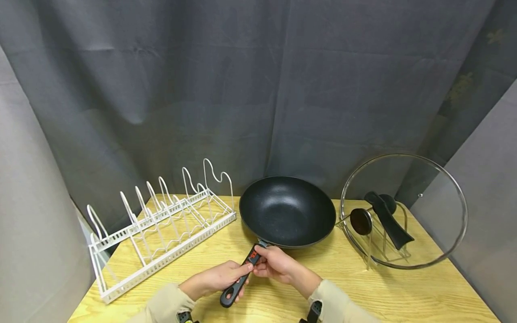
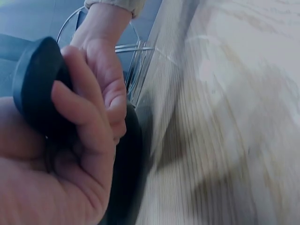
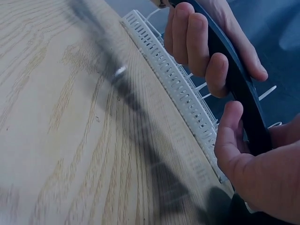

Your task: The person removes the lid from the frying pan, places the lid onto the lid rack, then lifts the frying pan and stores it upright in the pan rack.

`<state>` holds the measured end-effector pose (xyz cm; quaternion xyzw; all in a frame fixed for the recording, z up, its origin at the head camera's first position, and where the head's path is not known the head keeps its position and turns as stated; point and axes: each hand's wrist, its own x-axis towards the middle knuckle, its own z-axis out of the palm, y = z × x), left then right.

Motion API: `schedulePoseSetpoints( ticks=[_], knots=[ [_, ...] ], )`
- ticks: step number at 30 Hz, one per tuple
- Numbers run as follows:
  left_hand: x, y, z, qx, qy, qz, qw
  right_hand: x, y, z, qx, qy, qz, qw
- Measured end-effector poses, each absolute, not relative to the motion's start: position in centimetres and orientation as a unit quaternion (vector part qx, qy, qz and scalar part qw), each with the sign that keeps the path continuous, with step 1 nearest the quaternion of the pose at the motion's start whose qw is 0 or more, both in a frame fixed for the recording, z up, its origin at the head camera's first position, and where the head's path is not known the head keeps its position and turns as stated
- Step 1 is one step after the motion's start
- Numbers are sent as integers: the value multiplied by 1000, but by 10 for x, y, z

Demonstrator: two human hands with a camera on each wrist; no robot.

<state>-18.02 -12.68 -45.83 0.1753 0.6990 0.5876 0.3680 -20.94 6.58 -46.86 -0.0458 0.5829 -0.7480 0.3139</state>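
A black frying pan stands in the middle of the wooden table, its black handle pointing toward me. My left hand grips the handle near its looped end, the fingers curled under it, as the left wrist view also shows. Closer to the pan's bowl, my right hand pinches the same handle between thumb and fingers. In the right wrist view the handle passes through both hands, the fingertips of the left hand lying along one side.
At the left stands a white wire rack with several upright loops. On the right, a glass lid with a metal rim and black handle leans in a wire stand. A grey curtain hangs behind the table.
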Motion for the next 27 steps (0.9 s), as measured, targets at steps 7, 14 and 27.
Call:
schedulePoseSetpoints(
  ticks=[7,14,27],
  knots=[
    [-173,-112,-459,160,699,602,351,-210,75,-468,-36,586,-748,310],
    [-167,-101,-459,146,695,616,343,-210,82,-468,-44,576,-754,313],
    [-155,-79,-459,120,679,647,325,-207,98,-467,-53,580,-749,317]
  ],
)
